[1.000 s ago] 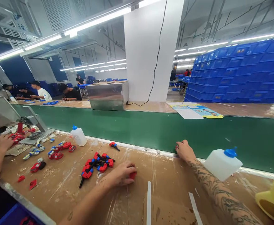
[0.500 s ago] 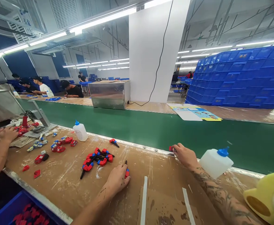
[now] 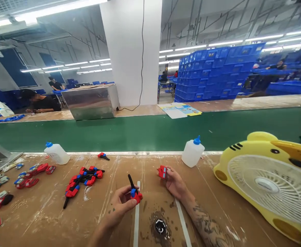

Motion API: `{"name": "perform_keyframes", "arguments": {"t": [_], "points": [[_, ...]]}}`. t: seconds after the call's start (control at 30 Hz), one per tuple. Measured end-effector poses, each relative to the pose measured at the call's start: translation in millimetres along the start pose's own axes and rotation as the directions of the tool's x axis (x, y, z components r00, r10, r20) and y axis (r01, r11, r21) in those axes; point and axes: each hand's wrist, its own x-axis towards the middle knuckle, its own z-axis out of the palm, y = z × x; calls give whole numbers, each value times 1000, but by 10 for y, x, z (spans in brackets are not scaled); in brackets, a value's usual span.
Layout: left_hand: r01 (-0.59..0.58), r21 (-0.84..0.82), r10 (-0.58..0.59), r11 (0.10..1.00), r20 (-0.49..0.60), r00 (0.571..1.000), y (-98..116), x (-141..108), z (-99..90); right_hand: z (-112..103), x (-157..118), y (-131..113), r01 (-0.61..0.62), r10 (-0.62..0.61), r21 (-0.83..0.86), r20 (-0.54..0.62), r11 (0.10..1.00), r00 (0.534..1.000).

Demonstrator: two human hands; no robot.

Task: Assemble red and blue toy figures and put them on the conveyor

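1. Brown table [image 3: 50, 219] beside the green conveyor [image 3: 150, 132] carried scattered red-and-blue parts.
2. Left hand [image 3: 121, 204] pinched a red-blue piece with a black stem [image 3: 133, 192].
3. Right hand [image 3: 175, 181] gripped a small red part [image 3: 162, 171] at its fingertips.
4. Joining looked due next; alignment would matter.

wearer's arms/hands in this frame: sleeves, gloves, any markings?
Both bare: no sleeves or gloves in view, no watch or rings visible. The right hand leads to a forearm covered in dense dark tattoo patterning up to the wrist. The left hand has a forearm with only a few small dark marks near the wrist.
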Motion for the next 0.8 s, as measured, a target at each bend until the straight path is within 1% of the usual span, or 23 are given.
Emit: {"name": "perform_keyframes", "arguments": {"t": [0.07, 0.1, 0.13, 0.17, 0.2, 0.23, 0.3, 0.37, 0.4, 0.43, 0.5, 0.6, 0.7, 0.8], "points": [[-69, 214, 46, 974, 111, 993, 81, -68, 114, -8, -3, -41, -72, 69, 100, 28, 992, 997], [-138, 341, 78, 930, 183, 980, 121, -98, 152, -19, -1, -51, -86, 83, 130, 27, 988, 996], [-225, 458, 109, 860, 266, 958, 156, -125, 178, -33, 1, -55, -95, 92, 157, 24, 983, 995], [-318, 552, 126, 771, 357, 926, 184, -150, 196, -47, 5, -56, -106, 103, 186, 27, 977, 994], [-402, 622, 119, 672, 445, 888, 206, -172, 208, -60, 7, -57, -120, 115, 212, 37, 970, 993], [-475, 670, 93, 571, 521, 848, 221, -191, 217, -70, 9, -57, -137, 128, 234, 53, 963, 990], [-589, 716, 19, 375, 629, 777, 242, -220, 244, -81, 10, -61, -172, 151, 262, 99, 950, 984], [-671, 717, -41, 189, 689, 724, 262, -229, 294, -82, 9, -62, -195, 160, 274, 146, 942, 976], [-701, 704, -60, 113, 710, 702, 274, -225, 330, -82, 8, -60, -200, 158, 275, 165, 941, 974], [-725, 686, -77, 57, 727, 682, 287, -215, 371, -82, 6, -57, -201, 155, 272, 180, 941, 971], [-753, 658, -105, -15, 748, 656, 313, -185, 459, -87, 1, -54, -200, 150, 258, 200, 945, 968], [-773, 630, -163, -78, 757, 633, 344, -136, 572, -103, -20, -74, -198, 145, 241, 222, 950, 964], [-791, 600, -246, -119, 754, 609, 368, -101, 646, -120, -59, -132, -192, 128, 246, 253, 950, 959], [-801, 585, -292, -132, 749, 595, 383, -73, 698, -141, -96, -188, -214, 121, 283, 313, 935, 942]]}}
